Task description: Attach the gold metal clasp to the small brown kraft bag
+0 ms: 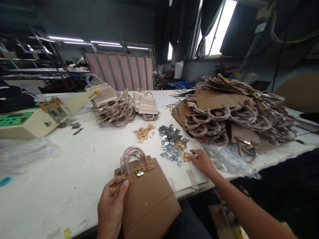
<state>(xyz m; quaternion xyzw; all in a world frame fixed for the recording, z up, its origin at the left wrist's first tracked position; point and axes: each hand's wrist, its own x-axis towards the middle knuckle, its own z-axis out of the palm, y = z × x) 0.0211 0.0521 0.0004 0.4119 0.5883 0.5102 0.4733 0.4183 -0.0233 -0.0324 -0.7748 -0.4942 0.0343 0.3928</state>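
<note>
A tan handbag [149, 196] with a clear plastic-wrapped handle and a gold clasp lies at the near edge of the white table [69, 172]. My left hand [112, 204] is closed on the bag's left upper corner. My right hand [203, 161] reaches to a small gold fitting [185, 156] at the near edge of a heap of silver metal plates [171, 141]; its fingertips touch or pinch that fitting. A smaller heap of gold clasps [144, 132] lies just left of the silver one.
A big stack of tan bags with wrapped handles [231, 113] fills the right side. Beige bags [114, 104] are piled at the back middle. A cream machine with a green panel [27, 121] stands at left, clear plastic [25, 151] before it.
</note>
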